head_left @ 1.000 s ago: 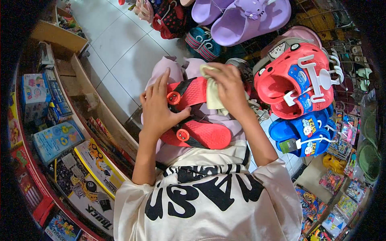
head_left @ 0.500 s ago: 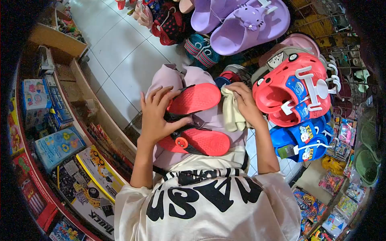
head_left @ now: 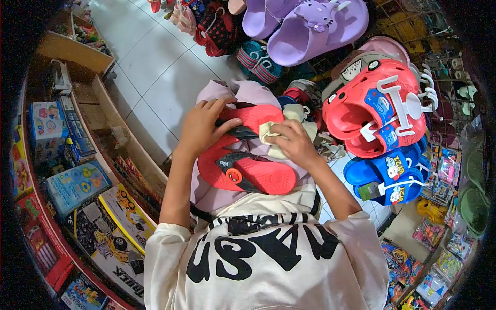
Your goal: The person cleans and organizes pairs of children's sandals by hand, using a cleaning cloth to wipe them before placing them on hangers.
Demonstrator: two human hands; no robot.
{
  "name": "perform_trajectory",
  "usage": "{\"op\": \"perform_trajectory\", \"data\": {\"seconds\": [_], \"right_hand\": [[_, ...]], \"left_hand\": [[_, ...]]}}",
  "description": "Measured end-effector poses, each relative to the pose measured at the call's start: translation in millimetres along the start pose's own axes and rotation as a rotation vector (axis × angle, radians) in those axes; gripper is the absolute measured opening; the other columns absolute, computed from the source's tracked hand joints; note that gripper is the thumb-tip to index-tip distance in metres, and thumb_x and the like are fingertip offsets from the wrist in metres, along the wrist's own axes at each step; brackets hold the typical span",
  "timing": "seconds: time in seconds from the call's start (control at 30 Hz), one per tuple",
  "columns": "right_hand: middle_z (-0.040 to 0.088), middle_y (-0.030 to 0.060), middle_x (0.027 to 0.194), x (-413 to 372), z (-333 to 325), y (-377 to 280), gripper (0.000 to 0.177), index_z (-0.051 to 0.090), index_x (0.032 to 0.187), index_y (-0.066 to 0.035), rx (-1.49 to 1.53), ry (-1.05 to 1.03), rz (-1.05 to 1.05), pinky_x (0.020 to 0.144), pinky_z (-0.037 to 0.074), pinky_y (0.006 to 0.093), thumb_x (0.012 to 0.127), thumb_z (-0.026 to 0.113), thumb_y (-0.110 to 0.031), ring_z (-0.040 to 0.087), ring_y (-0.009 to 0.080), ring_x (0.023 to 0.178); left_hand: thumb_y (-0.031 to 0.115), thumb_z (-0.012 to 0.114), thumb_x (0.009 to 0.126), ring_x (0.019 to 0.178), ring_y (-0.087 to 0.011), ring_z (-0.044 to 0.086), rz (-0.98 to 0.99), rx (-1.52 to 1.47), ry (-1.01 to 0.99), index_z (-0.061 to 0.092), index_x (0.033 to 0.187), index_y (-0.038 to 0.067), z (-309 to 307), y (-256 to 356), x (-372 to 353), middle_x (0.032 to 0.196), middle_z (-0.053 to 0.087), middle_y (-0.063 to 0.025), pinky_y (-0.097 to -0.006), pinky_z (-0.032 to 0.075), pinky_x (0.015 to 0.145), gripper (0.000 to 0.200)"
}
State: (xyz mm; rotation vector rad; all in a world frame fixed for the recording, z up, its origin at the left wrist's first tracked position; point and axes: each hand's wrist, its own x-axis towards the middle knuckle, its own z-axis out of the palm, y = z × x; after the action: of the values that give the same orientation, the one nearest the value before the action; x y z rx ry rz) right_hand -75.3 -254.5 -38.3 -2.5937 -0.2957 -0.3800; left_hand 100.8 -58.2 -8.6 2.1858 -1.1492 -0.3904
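A pair of red slippers with black straps rests on my lap, over pale pink trousers. My left hand grips the farther slipper by its strap end, thumb on top and fingers around the far side. In my right hand is a cream cloth, bunched and pressed on the sole end of that same slipper. Part of the cloth hangs out behind the hand. Nearer to me, the second slipper lies sole inward side up, with a round red badge on its strap.
Red clogs and blue slippers hang from a wire rack at my right. Purple slippers hang ahead. Boxed toys fill the shelf on my left, beside white floor tiles.
My right hand has moved left, bringing the cloth onto the farther slipper. My left hand, spread over the slipper before, has closed on it. The nearer slipper has shifted slightly.
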Motion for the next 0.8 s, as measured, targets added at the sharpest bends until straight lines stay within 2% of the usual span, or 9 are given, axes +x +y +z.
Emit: {"op": "perform_trajectory", "data": {"seconds": [0.2, 0.23, 0.33, 0.37, 0.47, 0.57, 0.63, 0.8], "right_hand": [[0.056, 0.0065, 0.104, -6.6, 1.6, 12.4, 0.032, 0.065, 0.094, -0.011, 0.101, 0.165, 0.135, 0.087, 0.044, 0.0394, 0.064, 0.064, 0.000, 0.051, 0.0280, 0.102], [0.057, 0.0088, 0.103, -6.9, 1.4, 12.7, 0.032, 0.064, 0.096, -0.009, 0.161, 0.216, 0.227, 0.086, 0.045, 0.0393, 0.066, 0.065, 0.003, 0.054, 0.0307, 0.100], [0.057, 0.0137, 0.102, -12.0, -17.4, 7.6, 0.024, 0.062, 0.094, -0.005, 0.273, 0.340, 0.506, 0.083, 0.046, 0.0354, 0.072, 0.066, 0.004, 0.057, 0.0310, 0.096], [0.059, 0.0151, 0.102, -12.3, -27.9, 0.7, 0.023, 0.063, 0.096, -0.003, 0.237, 0.311, 0.438, 0.082, 0.047, 0.0351, 0.074, 0.067, 0.002, 0.059, 0.0309, 0.094], [0.060, 0.0153, 0.102, -13.4, -61.6, -40.3, 0.028, 0.065, 0.100, -0.002, 0.267, 0.093, 0.355, 0.081, 0.048, 0.0346, 0.073, 0.067, 0.003, 0.061, 0.0287, 0.094], [0.059, 0.0137, 0.105, -12.4, -90.0, -67.3, 0.035, 0.065, 0.108, -0.011, 0.272, 0.137, 0.309, 0.081, 0.048, 0.0375, 0.074, 0.064, 0.001, 0.059, 0.0304, 0.098], [0.059, 0.0129, 0.105, -6.1, -98.9, -79.2, 0.035, 0.066, 0.108, -0.011, 0.311, 0.065, 0.257, 0.080, 0.049, 0.0374, 0.075, 0.064, 0.000, 0.060, 0.0296, 0.097], [0.058, 0.0105, 0.104, 8.2, -50.2, -89.3, 0.029, 0.064, 0.107, -0.008, 0.372, -0.154, 0.078, 0.081, 0.048, 0.0368, 0.079, 0.060, -0.003, 0.058, 0.0273, 0.097]], "left_hand": [[0.036, 0.067, 0.080, 0.090, -0.0292, 0.055, -0.007, 0.023, 0.086, 0.056, 0.116, 0.011, 12.4, 2.0, -10.2, 0.099, 0.062, -0.0098, -0.0386, 0.042, 0.083, 0.045], [0.038, 0.067, 0.080, 0.092, -0.0283, 0.055, 0.011, 0.047, 0.118, 0.057, 0.115, 0.012, 15.1, 1.5, -12.5, 0.099, 0.062, -0.0086, -0.0393, 0.041, 0.085, 0.045], [0.041, 0.068, 0.077, 0.098, -0.0266, 0.054, 0.132, 0.090, 0.283, 0.058, 0.113, 0.013, 12.6, 2.1, -21.3, 0.102, 0.061, -0.0066, -0.0399, 0.038, 0.089, 0.046], [0.041, 0.069, 0.076, 0.101, -0.0262, 0.053, 0.186, 0.098, 0.348, 0.059, 0.113, 0.013, 9.8, 3.3, -24.5, 0.104, 0.060, -0.0062, -0.0398, 0.037, 0.091, 0.047], [0.047, 0.073, 0.068, 0.106, -0.0258, 0.052, 0.261, 0.013, 0.252, 0.060, 0.111, 0.014, -8.7, 22.5, -49.2, 0.106, 0.059, -0.0051, -0.0396, 0.035, 0.093, 0.055], [0.050, 0.076, 0.061, 0.108, -0.0256, 0.051, 0.254, 0.022, 0.086, 0.062, 0.108, 0.014, -13.7, 47.7, -69.2, 0.106, 0.058, -0.0050, -0.0408, 0.034, 0.095, 0.061], [0.051, 0.076, 0.059, 0.106, -0.0255, 0.051, 0.206, 0.069, 0.074, 0.062, 0.106, 0.014, 3.5, 48.5, -82.8, 0.104, 0.057, -0.0047, -0.0419, 0.034, 0.095, 0.061], [0.051, 0.077, 0.057, 0.094, -0.0252, 0.051, 0.044, 0.064, 0.206, 0.061, 0.109, 0.016, 27.1, 44.9, -106.1, 0.097, 0.054, -0.0057, -0.0401, 0.033, 0.090, 0.065]]}}
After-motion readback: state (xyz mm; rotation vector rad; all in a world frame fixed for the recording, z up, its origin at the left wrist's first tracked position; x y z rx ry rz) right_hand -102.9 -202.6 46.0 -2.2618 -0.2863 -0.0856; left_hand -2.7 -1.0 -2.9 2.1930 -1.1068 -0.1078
